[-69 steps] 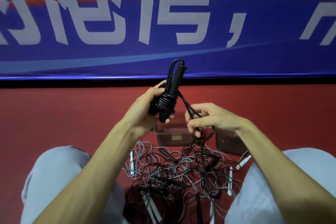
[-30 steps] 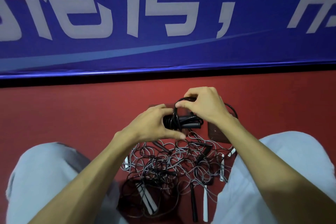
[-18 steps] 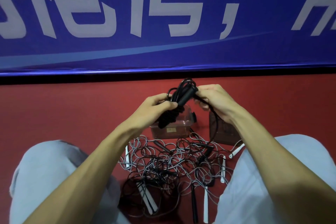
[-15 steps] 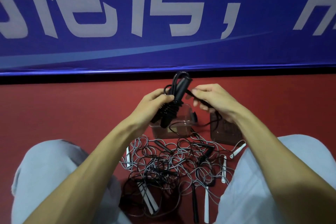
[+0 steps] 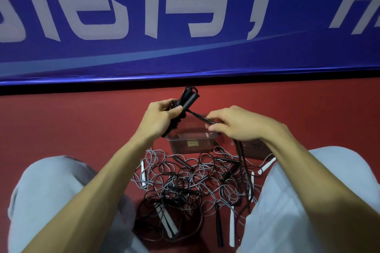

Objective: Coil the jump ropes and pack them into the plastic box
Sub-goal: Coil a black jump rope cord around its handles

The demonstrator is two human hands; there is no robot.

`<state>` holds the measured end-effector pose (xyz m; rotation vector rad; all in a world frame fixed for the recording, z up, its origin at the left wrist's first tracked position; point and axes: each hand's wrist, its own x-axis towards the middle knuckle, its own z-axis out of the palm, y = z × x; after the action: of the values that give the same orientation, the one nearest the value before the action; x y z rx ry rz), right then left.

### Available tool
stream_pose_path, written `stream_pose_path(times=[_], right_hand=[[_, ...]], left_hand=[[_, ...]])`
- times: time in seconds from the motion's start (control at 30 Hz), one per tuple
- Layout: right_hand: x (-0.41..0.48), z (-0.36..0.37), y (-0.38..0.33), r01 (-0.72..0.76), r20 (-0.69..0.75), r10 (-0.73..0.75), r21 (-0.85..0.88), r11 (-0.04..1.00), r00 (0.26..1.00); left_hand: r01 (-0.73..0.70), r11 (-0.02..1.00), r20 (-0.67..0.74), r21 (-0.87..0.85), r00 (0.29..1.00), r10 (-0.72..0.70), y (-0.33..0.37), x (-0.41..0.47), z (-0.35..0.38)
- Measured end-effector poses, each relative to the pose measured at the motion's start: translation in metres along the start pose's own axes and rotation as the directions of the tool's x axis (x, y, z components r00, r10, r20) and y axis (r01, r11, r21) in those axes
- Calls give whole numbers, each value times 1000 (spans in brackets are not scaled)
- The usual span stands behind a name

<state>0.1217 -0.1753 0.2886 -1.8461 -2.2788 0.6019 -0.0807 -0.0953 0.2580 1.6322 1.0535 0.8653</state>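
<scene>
My left hand grips a black jump rope by its two handles, with cord wound round them. A stretch of its black cord runs right and down into my right hand, which pinches it; the loose end hangs below toward the floor. Both hands are above a clear plastic box standing open on the red floor. In front of the box, between my knees, lies a tangled pile of black and grey jump ropes with black and white handles.
A second dark box or lid lies right of the clear box, partly behind my right wrist. A blue banner wall closes the far side. My knees in light grey trousers flank the pile.
My right hand has pulled the cord outward and down to the right, away from the handles. The left hand keeps the wound handles raised, tilted about as before.
</scene>
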Motion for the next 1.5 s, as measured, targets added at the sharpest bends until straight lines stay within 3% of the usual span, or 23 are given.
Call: stream_pose_path(times=[0.1, 0.17, 0.27, 0.37, 0.47, 0.57, 0.73, 0.93, 1.07, 1.2, 1.27, 1.37, 1.5], right_hand=[[0, 8, -9, 149, -39, -161, -219, 964, 986], [0, 11, -14, 201, -108, -257, -369, 908, 960], [1, 10, -11, 220, -242, -356, -450, 865, 903], [4, 10, -4, 230, -399, -390, -394, 890, 829], [7, 12, -4, 192, -520, -325, -294, 936, 790], [10, 13, -4, 108, -609, -159, -119, 987, 777], [13, 7, 7, -111, -584, 185, 160, 981, 791], [15, 6, 10, -74, -515, 265, 362, 929, 815], [15, 2, 13, 106, -403, 240, 670, 735, 883], [16, 3, 15, 114, -279, 237, 836, 537, 931], [17, 5, 17, 108, -273, 237, 835, 539, 932], [16, 7, 13, 71, -277, 214, 750, 658, 937], [15, 10, 4, -18, -141, 149, 664, 747, 979]], left_hand=[[-32, 941, 28, 336, 999, 24, -9, 5, 0], [-35, 881, 57, 472, 998, 9, -10, 5, 1], [-115, 826, 168, 551, 986, 25, -9, 2, 3], [-217, 780, 317, 587, 948, 26, -4, -3, 4], [-288, 751, 394, 594, 918, 40, -1, -7, 4], [-321, 765, 420, 559, 904, 73, 1, -9, 3], [-323, 759, 376, 566, 920, 111, 1, -16, 9], [-287, 759, 294, 584, 947, 133, 4, -19, 19], [-269, 852, 305, 448, 942, 138, 8, -19, 17], [-195, 969, 318, 154, 938, 138, 15, -21, 11], [-126, 992, 275, -28, 953, 129, 19, -21, 7], [-46, 976, 182, -213, 980, 86, 21, -17, 1], [43, 920, 220, -388, 974, 47, 20, -12, -2]])
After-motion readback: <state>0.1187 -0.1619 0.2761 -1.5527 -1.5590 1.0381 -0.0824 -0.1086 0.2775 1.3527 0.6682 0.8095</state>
